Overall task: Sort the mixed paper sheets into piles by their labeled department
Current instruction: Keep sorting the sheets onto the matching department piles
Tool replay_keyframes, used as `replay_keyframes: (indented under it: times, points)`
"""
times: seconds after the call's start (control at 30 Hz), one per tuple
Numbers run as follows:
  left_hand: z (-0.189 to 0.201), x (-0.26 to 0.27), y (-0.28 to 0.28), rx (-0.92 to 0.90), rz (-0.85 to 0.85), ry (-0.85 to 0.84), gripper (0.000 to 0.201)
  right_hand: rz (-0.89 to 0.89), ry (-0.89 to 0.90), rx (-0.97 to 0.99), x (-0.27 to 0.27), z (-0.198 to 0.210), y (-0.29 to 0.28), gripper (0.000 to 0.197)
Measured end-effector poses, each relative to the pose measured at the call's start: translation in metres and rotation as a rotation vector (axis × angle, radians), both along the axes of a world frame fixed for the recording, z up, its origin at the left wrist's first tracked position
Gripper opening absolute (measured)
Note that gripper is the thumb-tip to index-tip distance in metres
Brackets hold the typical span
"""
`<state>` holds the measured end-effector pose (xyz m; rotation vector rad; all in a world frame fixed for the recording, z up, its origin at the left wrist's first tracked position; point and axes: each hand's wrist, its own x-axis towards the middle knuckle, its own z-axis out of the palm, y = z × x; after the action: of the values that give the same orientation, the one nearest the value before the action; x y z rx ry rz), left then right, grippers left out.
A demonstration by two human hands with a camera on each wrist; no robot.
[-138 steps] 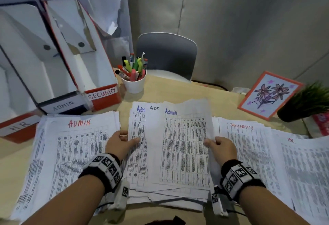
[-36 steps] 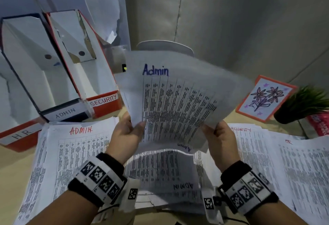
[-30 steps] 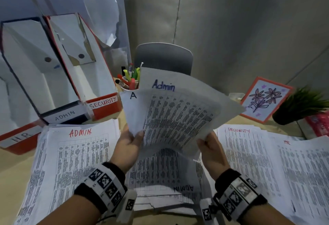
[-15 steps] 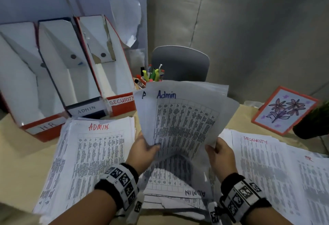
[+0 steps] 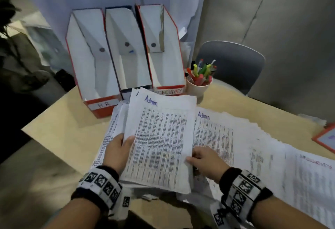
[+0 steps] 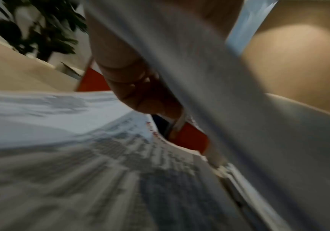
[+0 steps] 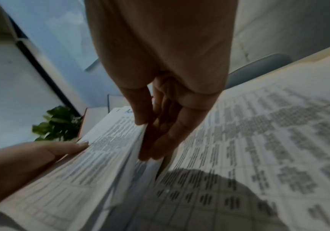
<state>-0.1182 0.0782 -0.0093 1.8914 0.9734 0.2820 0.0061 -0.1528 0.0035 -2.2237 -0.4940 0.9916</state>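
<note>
Desk (image 5: 68, 129): Admin sheets (image 5: 159, 143) between hands (image 5: 117, 149)

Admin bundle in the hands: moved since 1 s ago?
Yes. The Admin bundle has come down and left, now over the pile before the HR file box.

Both hands fwd, wrists banded: left hand (image 5: 117, 150) thumb-over pinch, right hand (image 5: 205, 161) fingers straight, thumb pinching.

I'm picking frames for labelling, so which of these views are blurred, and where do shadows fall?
Head view: sharp centrally, Admin sheets readable, right edge smeared, dim room. Left wrist view: heavily motion-blurred, print unreadable. Right wrist view: mildly soft, a dark shadow on the page below the right hand.
</note>
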Motion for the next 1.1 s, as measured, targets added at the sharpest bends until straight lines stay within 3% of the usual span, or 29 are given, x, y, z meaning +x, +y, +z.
replay_keyframes:
  times: [0.1, 0.23, 0.4, 0.53, 0.67, 0.77, 0.93, 1.1]
  points:
    - [-0.011, -0.021, 0.022, 0.003, 0.026, 0.132, 0.017, 0.12, -0.023, -0.111, -0.011, -0.004, 0.031, 0.033]
    - [-0.032, -0.03, 0.042, -0.003, 0.028, 0.272, 0.045, 0.175, -0.054, -0.196, -0.017, -0.017, 0.06, 0.032]
    - [-0.039, -0.024, 0.058, 0.072, -0.002, 0.374, 0.029, 0.194, -0.019, -0.298, -0.02, -0.024, 0.069, 0.027]
    - [-0.032, -0.025, 0.063, 0.043, -0.031, 0.443, 0.037, 0.021, 0.073, -0.252, -0.019, -0.024, 0.065, 0.023]
    - [-0.01, -0.023, 0.07, 0.095, -0.054, 0.344, 0.043, -0.154, 0.158, -0.126, -0.015, -0.013, 0.053, 0.006]
    - [0.016, -0.009, 0.061, 0.175, -0.127, 0.226, 0.036, -0.269, 0.148, -0.061, -0.003, -0.006, 0.031, 0.006]
    - [0.031, 0.034, 0.002, 0.056, -0.313, 0.09, 0.019, -0.517, 0.047, -0.099, 0.029, -0.003, -0.041, 0.006]
    - [0.004, 0.079, -0.068, -0.172, -0.459, 0.232, 0.038, -0.745, -0.039, -0.251, 0.046, -0.018, -0.118, 0.037]
